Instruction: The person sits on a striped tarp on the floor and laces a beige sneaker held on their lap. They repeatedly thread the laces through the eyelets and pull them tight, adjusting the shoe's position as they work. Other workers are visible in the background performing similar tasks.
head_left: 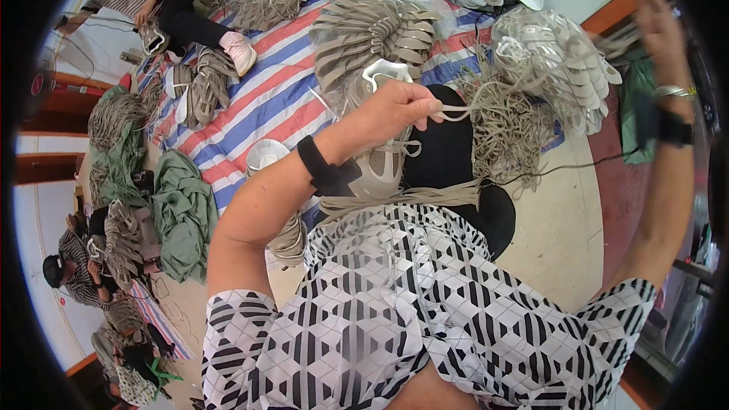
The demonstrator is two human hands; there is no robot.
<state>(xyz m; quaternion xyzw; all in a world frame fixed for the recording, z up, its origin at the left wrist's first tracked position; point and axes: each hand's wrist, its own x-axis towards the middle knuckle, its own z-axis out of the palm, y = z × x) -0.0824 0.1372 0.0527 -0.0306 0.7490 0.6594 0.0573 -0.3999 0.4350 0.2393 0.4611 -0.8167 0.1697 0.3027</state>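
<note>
My left hand (402, 111) is closed in a pinch on a pale beige shoelace (456, 110), above a grey-beige shoe (377, 171) on my lap. The shoe lies partly hidden under my left hand and wrist; its white collar (386, 71) shows beyond the hand, and a lace loop (412, 148) stands out at its side. From the pinch the lace runs right and blurs. My right hand (659, 26) is raised far out to the upper right, smeared by motion, so its grip is unclear. Loose laces (437, 195) lie across my lap.
A heap of beige laces (512, 125) sits right of the shoe. Beyond are stacked shoe uppers (372, 34) and a plastic-wrapped bundle (547, 57) on a striped sheet (285, 118). A white cup-like container (266, 154) stands left. Co-workers (163, 0) handle shoes at left.
</note>
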